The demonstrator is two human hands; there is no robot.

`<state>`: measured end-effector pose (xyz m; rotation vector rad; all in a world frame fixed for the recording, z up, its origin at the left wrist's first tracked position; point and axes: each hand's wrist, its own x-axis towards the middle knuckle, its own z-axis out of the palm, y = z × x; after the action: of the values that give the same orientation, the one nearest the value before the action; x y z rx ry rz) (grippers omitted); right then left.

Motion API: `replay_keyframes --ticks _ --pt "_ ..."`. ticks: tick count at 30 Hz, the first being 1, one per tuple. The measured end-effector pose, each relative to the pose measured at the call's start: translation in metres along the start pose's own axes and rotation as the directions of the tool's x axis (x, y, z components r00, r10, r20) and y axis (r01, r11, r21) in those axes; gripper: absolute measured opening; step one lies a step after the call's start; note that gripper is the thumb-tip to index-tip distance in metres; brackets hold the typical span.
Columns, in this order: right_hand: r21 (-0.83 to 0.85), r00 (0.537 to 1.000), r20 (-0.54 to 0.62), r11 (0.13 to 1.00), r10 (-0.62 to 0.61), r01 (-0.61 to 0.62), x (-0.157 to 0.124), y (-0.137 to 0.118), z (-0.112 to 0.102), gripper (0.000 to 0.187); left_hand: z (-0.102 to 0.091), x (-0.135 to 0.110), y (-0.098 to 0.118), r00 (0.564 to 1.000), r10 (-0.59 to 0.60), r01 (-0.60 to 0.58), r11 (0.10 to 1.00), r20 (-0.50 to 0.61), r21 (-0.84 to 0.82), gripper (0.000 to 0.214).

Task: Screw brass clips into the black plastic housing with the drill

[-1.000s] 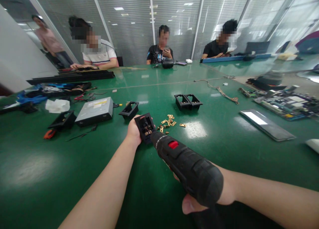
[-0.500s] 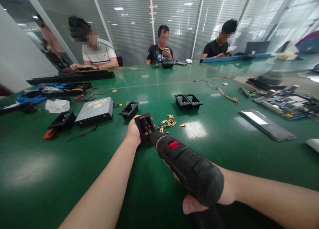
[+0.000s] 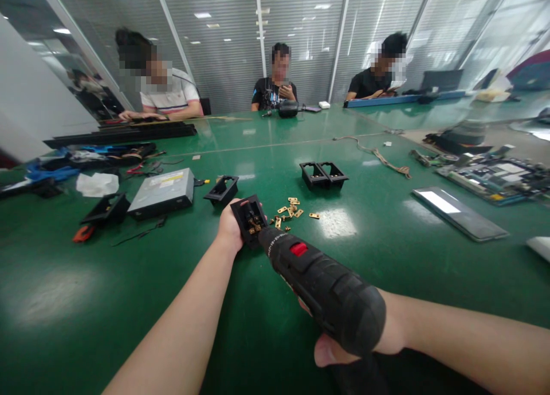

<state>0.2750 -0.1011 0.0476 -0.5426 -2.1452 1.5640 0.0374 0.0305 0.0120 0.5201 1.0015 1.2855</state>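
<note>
My left hand (image 3: 230,229) is closed around a black plastic socket housing (image 3: 242,217), tilted so its hollow side faces me. Brass pieces (image 3: 254,226) show inside the housing. In my right hand (image 3: 335,349) is a black cordless drill (image 3: 322,286) with a red switch on top. The drill's nose reaches the lower right edge of the housing; its bit tip is hidden. Just beyond lie loose brass plates and screws (image 3: 293,209) in a small heap. Most fingers of both hands are hidden behind what they hold.
A single black housing (image 3: 222,191) and a joined pair (image 3: 323,176) stand farther back on the green table (image 3: 150,303). At left are a metal disc drive (image 3: 163,192) and another housing (image 3: 105,209). A flat grey device (image 3: 459,213) and circuit boards (image 3: 498,174) lie right. Three people sit opposite.
My hands, the housing and the drill hold nearly the same position. The view has shifted very slightly. The person in the middle opposite has moved the hand near the face a little.
</note>
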Motion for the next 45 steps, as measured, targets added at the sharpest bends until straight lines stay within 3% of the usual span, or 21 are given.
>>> replay_keyframes --ticks 16,21,24,26,28,31,34,36,41,45 --pt "0.097 1.0 -0.007 0.995 0.018 -0.017 0.002 0.004 0.003 0.032 0.0 -0.002 0.003 1.0 0.002 -0.002 1.0 -0.007 0.025 0.032" --pt "0.089 0.999 -0.038 0.996 -0.014 0.017 0.005 0.0 0.002 0.03 0.003 -0.004 0.003 1.0 0.012 -0.012 0.999 0.003 0.04 0.031" --pt "0.125 0.992 -0.117 0.992 0.05 -0.035 0.005 0.002 0.007 0.029 0.004 -0.005 0.003 1.0 -0.001 0.001 1.0 -0.014 0.019 0.029" --pt "0.264 0.97 -0.194 0.96 0.144 -0.09 0.004 0.006 0.014 0.03 0.004 -0.004 0.003 0.999 -0.002 0.001 1.0 -0.046 -0.007 0.028" --pt "0.467 0.962 -0.178 0.878 0.208 -0.103 0.003 0.01 0.021 0.031 0.003 -0.003 0.003 0.997 0.011 -0.013 1.0 -0.078 -0.028 0.026" --pt "0.672 0.964 -0.149 0.737 0.222 -0.066 0.003 0.013 0.03 0.042 0.001 -0.001 0.002 0.996 0.02 -0.024 0.999 -0.085 -0.048 0.025" --pt "0.76 0.966 -0.122 0.647 0.227 -0.056 0.003 0.014 0.035 0.05 0.0 -0.001 0.002 0.998 0.011 -0.013 0.999 -0.057 -0.05 0.026" --pt "0.771 0.965 -0.116 0.633 0.237 -0.063 0.003 0.016 0.035 0.053 0.0 -0.002 0.002 0.999 0.009 -0.011 0.999 -0.049 -0.043 0.025" --pt "0.709 0.944 -0.14 0.696 0.3 -0.116 0.002 0.023 0.03 0.067 0.0 -0.002 0.001 0.999 0.029 -0.03 0.999 -0.045 -0.012 0.026" --pt "0.693 0.933 -0.124 0.703 0.339 -0.163 0.002 0.02 0.025 0.063 0.0 -0.001 0.001 0.999 0.034 -0.034 0.999 -0.04 -0.008 0.028"
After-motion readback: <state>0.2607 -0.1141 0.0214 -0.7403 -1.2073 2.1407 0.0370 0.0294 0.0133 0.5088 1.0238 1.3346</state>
